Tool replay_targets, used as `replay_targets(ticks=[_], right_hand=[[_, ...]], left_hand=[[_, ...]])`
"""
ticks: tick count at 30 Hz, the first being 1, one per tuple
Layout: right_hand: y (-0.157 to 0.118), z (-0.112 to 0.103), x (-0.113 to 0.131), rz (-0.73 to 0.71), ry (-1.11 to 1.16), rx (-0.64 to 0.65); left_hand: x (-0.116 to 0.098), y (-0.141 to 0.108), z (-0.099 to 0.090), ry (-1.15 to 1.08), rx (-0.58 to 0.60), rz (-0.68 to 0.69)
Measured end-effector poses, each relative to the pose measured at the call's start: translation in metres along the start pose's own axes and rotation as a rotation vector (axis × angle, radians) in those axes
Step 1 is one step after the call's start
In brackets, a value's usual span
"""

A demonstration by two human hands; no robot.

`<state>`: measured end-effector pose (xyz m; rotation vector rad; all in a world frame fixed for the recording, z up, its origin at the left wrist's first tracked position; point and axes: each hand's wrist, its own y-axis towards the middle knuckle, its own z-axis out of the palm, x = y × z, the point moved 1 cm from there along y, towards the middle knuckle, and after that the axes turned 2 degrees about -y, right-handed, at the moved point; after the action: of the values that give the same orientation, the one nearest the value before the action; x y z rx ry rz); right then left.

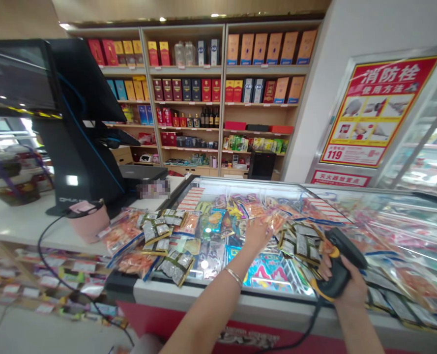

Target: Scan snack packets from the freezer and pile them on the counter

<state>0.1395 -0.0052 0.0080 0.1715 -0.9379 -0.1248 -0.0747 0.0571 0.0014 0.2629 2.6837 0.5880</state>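
Note:
A black and yellow handheld scanner (338, 268) is gripped in my right hand (351, 285), low on the right over the freezer's front edge, its cable hanging down. My left hand (258, 235), with a bangle at the wrist, reaches over the freezer's glass top. Its fingers are closed at the edge of a clear packet of orange-coloured food (277, 220). Silver and green packets (303, 241) lie between my two hands. More such packets (174, 265) and orange food packets (135, 263) are spread on the left of the glass.
A chest freezer (211, 291) fills the front. On the left counter stand a monitor (81, 78), a pink container (89, 223) and a trailing black cable (44, 260). More packets (421, 280) lie at the right. Shelves (223, 71) of boxes line the back.

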Motion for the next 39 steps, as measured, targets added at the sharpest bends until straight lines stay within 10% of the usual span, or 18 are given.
replay_targets(ticks=[39], right_hand=[[-0.002, 0.000, -0.001, 0.019, 0.005, -0.010]], left_hand=[[0.014, 0.008, -0.001, -0.198, 0.084, -0.119]])
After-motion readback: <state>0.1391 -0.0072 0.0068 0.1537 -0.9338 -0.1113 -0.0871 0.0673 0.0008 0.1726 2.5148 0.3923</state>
